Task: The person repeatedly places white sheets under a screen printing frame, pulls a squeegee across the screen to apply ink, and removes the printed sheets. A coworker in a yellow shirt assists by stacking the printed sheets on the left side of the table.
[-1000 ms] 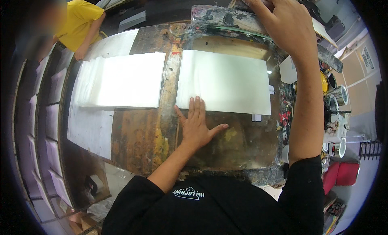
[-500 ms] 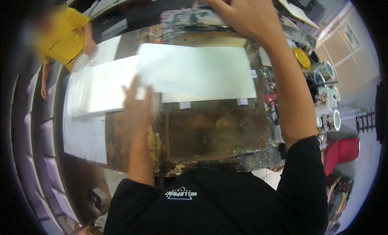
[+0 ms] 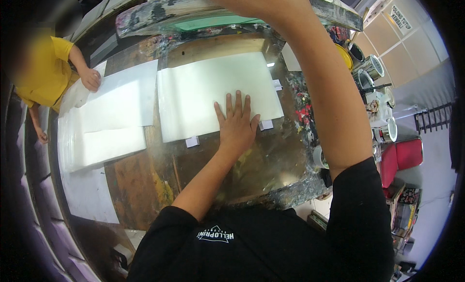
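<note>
My left hand (image 3: 236, 121) rests flat, fingers spread, on the right part of a white sheet (image 3: 189, 95). This sheet lies on the stained work table (image 3: 145, 185), with small white tabs (image 3: 192, 142) along its near and right edges. At the far side my right hand (image 3: 254, 0) is raised at a paint-smeared frame (image 3: 145, 14) with a green panel (image 3: 213, 22) inside it. The top edge of the picture cuts off its fingers, so its grip is hidden.
A stack of white sheets (image 3: 111, 146) lies to the left. Beyond it a person in a yellow shirt (image 3: 48, 71) has one hand at the sheets. Paint cans (image 3: 370, 66) line the right side, near a red chair (image 3: 408, 153). Drying racks (image 3: 55, 199) stand at far left.
My left hand has moved right, from a blur at the stack onto the sheet. My right hand has risen partly out of view. The frame looms larger, and the other person's hand is farther over the sheets.
</note>
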`<action>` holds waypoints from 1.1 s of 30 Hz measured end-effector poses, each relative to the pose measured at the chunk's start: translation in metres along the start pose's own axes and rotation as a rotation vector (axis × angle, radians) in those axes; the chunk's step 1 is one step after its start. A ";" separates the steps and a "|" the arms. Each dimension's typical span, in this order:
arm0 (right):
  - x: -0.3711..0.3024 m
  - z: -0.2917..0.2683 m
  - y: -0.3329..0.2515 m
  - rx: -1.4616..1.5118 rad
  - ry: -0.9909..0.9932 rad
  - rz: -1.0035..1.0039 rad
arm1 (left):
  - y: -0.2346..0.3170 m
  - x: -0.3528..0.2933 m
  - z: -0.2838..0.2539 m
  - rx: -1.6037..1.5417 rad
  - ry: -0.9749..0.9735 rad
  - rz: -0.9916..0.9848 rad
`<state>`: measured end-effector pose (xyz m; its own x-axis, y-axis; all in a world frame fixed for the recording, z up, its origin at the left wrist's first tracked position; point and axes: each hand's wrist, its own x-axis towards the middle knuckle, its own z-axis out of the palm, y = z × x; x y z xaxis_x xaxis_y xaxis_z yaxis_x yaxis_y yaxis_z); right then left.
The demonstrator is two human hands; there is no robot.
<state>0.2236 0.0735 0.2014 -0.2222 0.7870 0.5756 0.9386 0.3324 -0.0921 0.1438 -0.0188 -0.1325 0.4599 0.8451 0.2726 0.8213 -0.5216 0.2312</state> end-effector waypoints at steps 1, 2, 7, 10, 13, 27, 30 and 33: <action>0.000 -0.001 0.000 0.004 0.031 -0.018 | 0.000 0.000 0.003 -0.023 -0.057 -0.003; 0.000 -0.002 0.001 0.000 -0.005 0.007 | -0.001 0.000 0.004 -0.042 -0.057 -0.006; 0.001 -0.006 0.004 0.061 -0.033 0.017 | -0.006 0.005 -0.004 -0.079 -0.095 -0.028; 0.003 -0.003 0.006 0.033 -0.047 -0.036 | -0.008 0.013 -0.010 -0.208 -0.131 -0.081; 0.000 0.004 0.006 -0.014 0.061 -0.112 | -0.008 0.015 -0.011 -0.273 -0.165 -0.111; 0.000 -0.005 0.004 0.012 -0.085 0.023 | 0.000 0.004 0.001 -0.064 -0.019 0.038; 0.001 0.005 0.000 -0.049 -0.001 0.035 | -0.001 0.002 0.004 -0.076 0.025 0.049; 0.001 0.009 -0.001 -0.038 -0.021 0.062 | -0.002 -0.001 0.005 -0.063 0.068 0.074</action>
<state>0.2202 0.0781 0.1947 -0.1688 0.8163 0.5524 0.9599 0.2635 -0.0960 0.1433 -0.0175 -0.1383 0.4926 0.7954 0.3530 0.7623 -0.5901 0.2658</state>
